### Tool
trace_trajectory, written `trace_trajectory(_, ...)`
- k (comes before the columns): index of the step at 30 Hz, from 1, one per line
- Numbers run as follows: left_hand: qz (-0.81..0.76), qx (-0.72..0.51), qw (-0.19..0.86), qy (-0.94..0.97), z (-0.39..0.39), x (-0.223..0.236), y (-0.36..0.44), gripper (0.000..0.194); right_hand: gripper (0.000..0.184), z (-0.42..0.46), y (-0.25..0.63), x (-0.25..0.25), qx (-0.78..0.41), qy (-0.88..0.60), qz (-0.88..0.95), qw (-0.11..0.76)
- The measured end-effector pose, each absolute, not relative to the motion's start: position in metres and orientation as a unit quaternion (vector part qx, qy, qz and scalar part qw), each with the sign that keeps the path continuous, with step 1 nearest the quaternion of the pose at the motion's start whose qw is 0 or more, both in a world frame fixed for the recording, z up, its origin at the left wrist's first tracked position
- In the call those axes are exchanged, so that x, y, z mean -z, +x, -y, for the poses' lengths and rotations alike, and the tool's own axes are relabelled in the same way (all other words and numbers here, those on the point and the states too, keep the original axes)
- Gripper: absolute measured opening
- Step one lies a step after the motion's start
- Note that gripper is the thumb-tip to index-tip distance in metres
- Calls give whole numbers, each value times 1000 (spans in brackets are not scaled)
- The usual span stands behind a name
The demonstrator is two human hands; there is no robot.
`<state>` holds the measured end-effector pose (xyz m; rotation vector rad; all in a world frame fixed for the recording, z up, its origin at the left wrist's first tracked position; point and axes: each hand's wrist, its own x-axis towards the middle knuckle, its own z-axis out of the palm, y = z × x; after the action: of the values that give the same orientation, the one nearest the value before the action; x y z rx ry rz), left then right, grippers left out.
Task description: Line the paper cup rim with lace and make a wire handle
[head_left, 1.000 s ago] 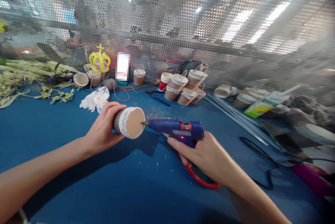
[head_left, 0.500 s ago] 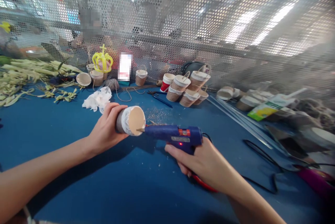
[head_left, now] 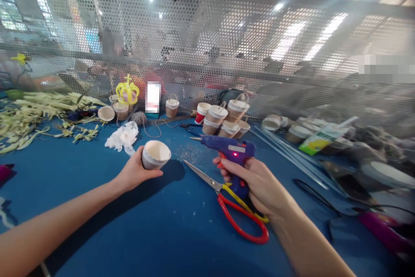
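Left grip (head_left: 138,173): fingers wrapped round the side of a small cup (head_left: 149,161), so yeah, closed on it. Cup's mouth faces up, tipped a bit toward the camera, pale inside.

Right grip (head_left: 257,177): clamped on the handle of a blue glue gun (head_left: 223,143), fingers at the orange trigger. Little red light is on.

Nozzle: points left, toward the cup but well apart from it, not touching.

Scissors (head_left: 210,182): lying on the blue bench (head_left: 136,234) between the two grips, tips pointing away and left. One handle loop is red, the other yellow, the yellow one partly hidden by the right grip.

White crumpled fabric (head_left: 121,136): just beyond the left grip, looks lacy at one end.

Handled cups (head_left: 217,114): bunched beyond the glue gun, a red cup (head_left: 200,115) right beside them.

Yellow crown (head_left: 127,92): way past the left grip, near more cups and a ball of grey yarn (head_left: 138,117).

Clear rods (head_left: 292,152): off to the right, beyond the right grip.

Black cord (head_left: 314,197): on the bench, right of the right grip.
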<state>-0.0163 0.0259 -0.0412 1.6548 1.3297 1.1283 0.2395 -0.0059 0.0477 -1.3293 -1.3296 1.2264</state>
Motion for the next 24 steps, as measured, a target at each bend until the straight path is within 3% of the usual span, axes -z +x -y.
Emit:
trace_trajectory(7,-510,-443,425,603,-50,38,-11,67,27,-26,259,-35,-536,-554,500,395)
trace_trajectory(14,-498,-463,369,634,-91,50,9,69,21,-49,256,-14,-455,-632,513,362)
trace_trajectory(24,-485,-433,359,670,-115,62,4,75,35,-68,260,3,-344,-707,556,268)
